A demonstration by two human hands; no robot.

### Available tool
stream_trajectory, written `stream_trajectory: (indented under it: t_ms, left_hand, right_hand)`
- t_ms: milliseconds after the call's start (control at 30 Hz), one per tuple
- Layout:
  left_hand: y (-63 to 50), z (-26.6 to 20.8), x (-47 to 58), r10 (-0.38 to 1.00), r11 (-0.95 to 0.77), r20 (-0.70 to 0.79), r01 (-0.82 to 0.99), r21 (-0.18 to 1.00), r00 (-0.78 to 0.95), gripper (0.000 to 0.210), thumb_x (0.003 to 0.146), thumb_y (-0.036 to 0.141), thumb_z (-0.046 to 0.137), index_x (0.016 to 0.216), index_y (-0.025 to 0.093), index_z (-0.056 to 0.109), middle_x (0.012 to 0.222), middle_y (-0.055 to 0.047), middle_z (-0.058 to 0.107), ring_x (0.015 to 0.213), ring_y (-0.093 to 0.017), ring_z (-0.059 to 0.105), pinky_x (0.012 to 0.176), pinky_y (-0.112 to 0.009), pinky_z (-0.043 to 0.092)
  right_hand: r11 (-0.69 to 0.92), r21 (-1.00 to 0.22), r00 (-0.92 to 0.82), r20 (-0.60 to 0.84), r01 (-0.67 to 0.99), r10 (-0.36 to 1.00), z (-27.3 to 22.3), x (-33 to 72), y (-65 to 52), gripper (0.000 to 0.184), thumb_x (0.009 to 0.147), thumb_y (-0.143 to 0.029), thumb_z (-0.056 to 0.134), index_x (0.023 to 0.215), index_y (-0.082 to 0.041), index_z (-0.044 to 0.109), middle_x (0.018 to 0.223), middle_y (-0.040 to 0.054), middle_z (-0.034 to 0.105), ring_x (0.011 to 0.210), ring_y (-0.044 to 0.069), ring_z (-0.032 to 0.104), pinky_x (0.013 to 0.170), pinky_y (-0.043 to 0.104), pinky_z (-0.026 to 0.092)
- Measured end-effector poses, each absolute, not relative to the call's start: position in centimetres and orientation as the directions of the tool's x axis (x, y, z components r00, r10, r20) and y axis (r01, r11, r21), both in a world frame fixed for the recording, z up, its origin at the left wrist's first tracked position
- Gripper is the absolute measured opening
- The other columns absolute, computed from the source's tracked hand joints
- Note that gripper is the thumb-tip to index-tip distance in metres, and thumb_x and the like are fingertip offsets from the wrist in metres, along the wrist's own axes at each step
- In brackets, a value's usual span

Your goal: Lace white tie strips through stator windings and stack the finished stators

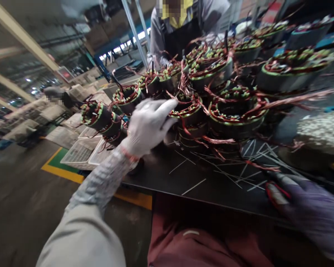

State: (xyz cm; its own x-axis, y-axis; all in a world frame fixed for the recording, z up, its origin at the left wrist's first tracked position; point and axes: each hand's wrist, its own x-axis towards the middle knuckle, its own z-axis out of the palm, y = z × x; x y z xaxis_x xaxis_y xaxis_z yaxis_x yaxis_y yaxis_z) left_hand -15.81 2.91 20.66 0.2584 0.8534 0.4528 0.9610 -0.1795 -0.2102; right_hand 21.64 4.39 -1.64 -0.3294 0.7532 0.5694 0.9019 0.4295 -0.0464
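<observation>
Ring of copper windings, green along its upper edge, sits stacked on another dark ring just ahead of the person, its opening turned upward and its axis roughly upright. From where I stand it lies right beside the left hand's fingers, a little off to the person's right of them; the fingertips overlap its near-left rim, but the blur keeps me from telling whether they touch it. A bundle of copper leads hangs about its front and trails rightward, its length running across the front of the neighbouring larger ring.

The white-gloved left hand is plainly the nearer one, coming in from the side, its fingers parted with a gap between the upper and lower ones; I see nothing pinched there. Well apart, low on the other side, the right hand in a purplish glove has its fingers closed around a red-handled tool at the edge of the worktop.

Pale thin strips lie scattered between the two hands. More wound rings crowd behind, and a co-worker stands across from them; pale crates sit off to the left.
</observation>
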Motion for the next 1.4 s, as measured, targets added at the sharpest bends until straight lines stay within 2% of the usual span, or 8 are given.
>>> stream_trajectory:
  t_ms: [167,400,600,800,967,1200,1300,1400]
  left_hand:
    - [11.1,19.0,-11.3,0.979,-0.081,0.184,0.995,-0.057,0.09,0.063,0.076,0.044,0.075,0.127,0.014,0.057,0.102,-0.012,0.071,0.101,-0.03,0.067,0.091,-0.04,0.052]
    - [10.5,19.9,-15.3,0.933,-0.213,0.356,0.878,0.429,0.052,0.045,0.08,0.032,0.065,0.122,0.014,0.059,0.105,-0.006,0.07,0.097,-0.022,0.068,0.089,-0.035,0.056]
    - [0.3,19.6,-16.6,0.863,-0.27,0.488,0.934,0.236,0.126,0.062,0.082,0.046,0.063,0.137,0.021,0.048,0.137,-0.009,0.059,0.126,-0.027,0.057,0.104,-0.042,0.05]
    - [-3.6,9.4,-13.6,0.821,-0.571,0.14,0.791,0.218,0.554,0.057,0.087,0.042,0.06,0.138,0.017,0.05,0.12,-0.011,0.071,0.115,-0.023,0.066,0.118,-0.045,0.036]
    - [-3.6,4.2,-10.1,0.811,-0.569,-0.05,0.805,0.167,0.583,0.053,0.089,0.039,0.062,0.135,0.015,0.053,0.101,-0.012,0.074,0.102,-0.026,0.07,0.116,-0.055,0.034]
    - [-4.6,2.8,-13.8,0.908,-0.406,0.077,0.824,0.396,0.411,0.05,0.09,0.026,0.062,0.138,0.017,0.051,0.146,-0.013,0.054,0.145,-0.025,0.04,0.115,-0.046,0.043]
    - [-3.3,3.6,-16.0,0.842,-0.489,0.031,0.736,0.467,0.539,0.031,0.099,0.019,0.045,0.124,0.021,0.063,0.139,-0.007,0.062,0.143,-0.015,0.044,0.113,-0.034,0.044]
    - [-2.1,6.1,-15.2,0.763,-0.583,-0.122,0.757,0.295,0.635,0.035,0.094,0.022,0.057,0.128,0.024,0.061,0.142,-0.006,0.06,0.142,-0.021,0.045,0.115,-0.044,0.041]
  right_hand:
    - [0.692,0.033,-0.518,0.688,0.722,0.508,-1.0,16.7,1.5,0.028,0.095,-0.026,0.045,0.1,-0.018,0.071,0.093,0.0086,0.072,0.074,0.018,0.067,0.061,0.027,0.052]
    - [0.675,-0.109,-0.441,0.679,0.729,0.586,-2.8,16.7,0.7,0.023,0.094,-0.027,0.05,0.101,-0.02,0.071,0.089,0.0053,0.073,0.07,0.016,0.068,0.057,0.025,0.052]
    - [0.724,-0.194,-0.403,0.722,0.662,0.563,-1.4,16.2,-0.5,0.031,0.092,-0.023,0.055,0.122,-0.025,0.061,0.092,0.0061,0.073,0.072,0.022,0.071,0.057,0.031,0.058]
    - [0.751,-0.169,-0.419,0.742,0.638,0.523,0.3,13.1,-1.7,0.066,0.088,-0.025,0.066,0.148,-0.027,0.038,0.114,0.0096,0.07,0.094,0.023,0.072,0.07,0.028,0.061]
    - [0.828,-0.115,-0.578,0.664,0.548,0.474,-1.1,11.2,-1.9,0.039,0.093,-0.028,0.059,0.132,-0.024,0.059,0.13,0.0123,0.064,0.106,0.024,0.069,0.077,0.029,0.061]
    - [0.474,-0.844,-0.213,0.429,0.25,0.878,-1.1,9.2,0.3,0.022,0.095,-0.036,0.054,0.094,-0.02,0.07,0.09,0.0051,0.074,0.076,0.015,0.071,0.067,0.026,0.06]
    - [0.238,-0.961,-0.139,0.219,0.14,0.966,-1.8,8.8,2.2,0.033,0.097,-0.045,0.049,0.088,-0.017,0.065,0.071,0.0035,0.069,0.052,0.013,0.061,0.047,0.025,0.051]
    - [0.223,-0.96,-0.088,0.211,0.172,0.974,-2.2,9.6,3.3,0.036,0.095,-0.047,0.05,0.088,-0.015,0.065,0.064,0.0021,0.065,0.051,0.012,0.058,0.046,0.025,0.049]
